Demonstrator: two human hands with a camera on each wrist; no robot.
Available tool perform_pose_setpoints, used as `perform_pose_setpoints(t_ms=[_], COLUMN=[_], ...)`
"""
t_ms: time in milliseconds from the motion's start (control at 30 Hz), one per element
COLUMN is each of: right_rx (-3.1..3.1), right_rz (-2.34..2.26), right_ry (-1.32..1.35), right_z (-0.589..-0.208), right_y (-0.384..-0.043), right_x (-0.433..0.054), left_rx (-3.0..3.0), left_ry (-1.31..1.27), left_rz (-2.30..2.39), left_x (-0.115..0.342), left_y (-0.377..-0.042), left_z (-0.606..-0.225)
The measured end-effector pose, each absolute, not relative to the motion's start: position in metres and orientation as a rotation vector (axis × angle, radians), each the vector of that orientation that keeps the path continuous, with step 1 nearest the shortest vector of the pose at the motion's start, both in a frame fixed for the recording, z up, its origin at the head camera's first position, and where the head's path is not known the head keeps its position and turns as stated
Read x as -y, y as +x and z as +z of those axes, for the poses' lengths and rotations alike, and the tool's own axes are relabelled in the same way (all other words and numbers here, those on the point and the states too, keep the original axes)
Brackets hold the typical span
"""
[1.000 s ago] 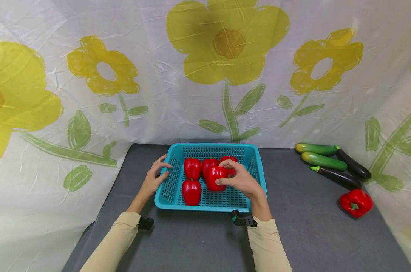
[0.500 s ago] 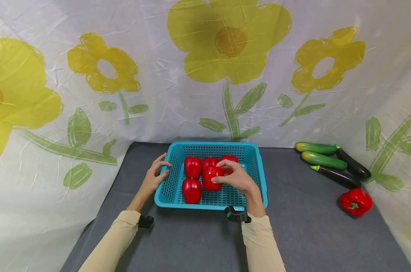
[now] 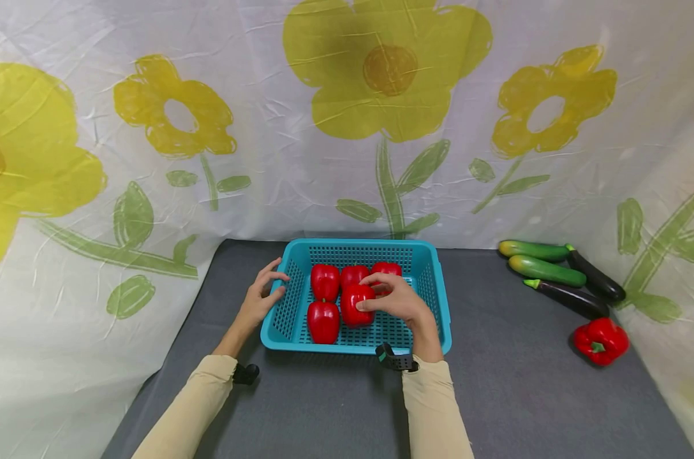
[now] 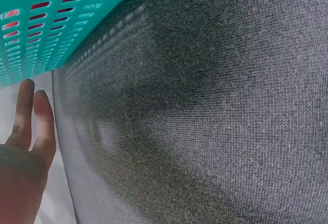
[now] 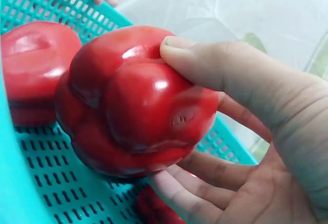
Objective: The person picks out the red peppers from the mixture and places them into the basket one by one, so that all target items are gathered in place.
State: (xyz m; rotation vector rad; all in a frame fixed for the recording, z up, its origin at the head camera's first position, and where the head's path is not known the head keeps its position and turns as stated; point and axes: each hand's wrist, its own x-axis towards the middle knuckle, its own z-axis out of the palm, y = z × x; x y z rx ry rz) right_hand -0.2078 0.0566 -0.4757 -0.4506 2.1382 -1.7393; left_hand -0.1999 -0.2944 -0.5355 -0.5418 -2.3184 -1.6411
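My right hand (image 3: 397, 299) holds a red bell pepper (image 3: 355, 307) inside the blue plastic basket (image 3: 347, 350). In the right wrist view the thumb presses one side of this bell pepper (image 5: 138, 101), with fingers round the other. Several more red bell peppers sit in the basket: one at the front left (image 3: 323, 322), one behind it (image 3: 325, 282), others along the back, partly covered by my right hand. At the basket's left rim rests my left hand (image 3: 259, 299), its fingertips touching the edge. The left wrist view catches fingers (image 4: 45, 121) loosely extended beside the basket wall (image 4: 46, 34).
On the right of the grey cloth (image 3: 496, 395) lie two zucchini (image 3: 546, 271), two eggplants (image 3: 571, 298) and another red bell pepper (image 3: 601, 342). A flower-printed curtain (image 3: 266, 191) hangs behind and at both sides.
My right hand has moved slightly left with the bell pepper, bringing it close beside the front left one. My left hand stays at the rim.
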Motion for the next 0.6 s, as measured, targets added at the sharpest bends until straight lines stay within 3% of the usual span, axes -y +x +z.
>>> perform_pose_setpoints(t_ms=[600], right_rx=[-2.287], right_rz=[-1.631], right_ry=[-0.336], right_z=[-0.4795], right_y=[-0.212], right_x=[-0.0524], left_rx=[2.318], left_ry=[-0.539], left_rz=[-1.652], left_x=[0.2958], left_y=[-0.2013], left_z=[-0.5373])
